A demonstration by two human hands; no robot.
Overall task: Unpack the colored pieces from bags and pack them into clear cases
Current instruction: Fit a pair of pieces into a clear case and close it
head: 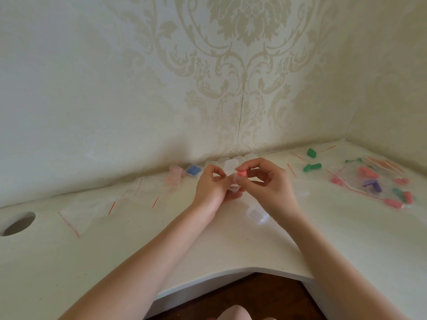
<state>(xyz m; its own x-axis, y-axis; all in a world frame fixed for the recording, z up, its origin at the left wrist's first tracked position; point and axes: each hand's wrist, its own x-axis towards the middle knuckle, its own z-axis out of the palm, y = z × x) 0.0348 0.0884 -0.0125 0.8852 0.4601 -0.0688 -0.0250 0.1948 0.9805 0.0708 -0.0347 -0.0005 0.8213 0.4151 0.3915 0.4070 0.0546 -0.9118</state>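
A pink piece (242,174) is pinched between thumb and fingertips of the right hand (265,184), held above the white counter (208,245) near the back wall. The left hand (213,184) is curled around a small clear case (233,187), which is only partly seen between the fingers. A second clear case (257,214) is lain just below the right wrist, and more clear cases (231,163) are grouped at the wall behind the hands. A filled case with blue pieces (193,169) is set to the left of them. Empty bags (92,210) with red strips are spread on the left, near a round hole (18,223) at the counter's edge. Green pieces (312,167) and bagged coloured pieces (374,181) are crowded into the right corner. The curved front edge is left open. No readable writing is seen.
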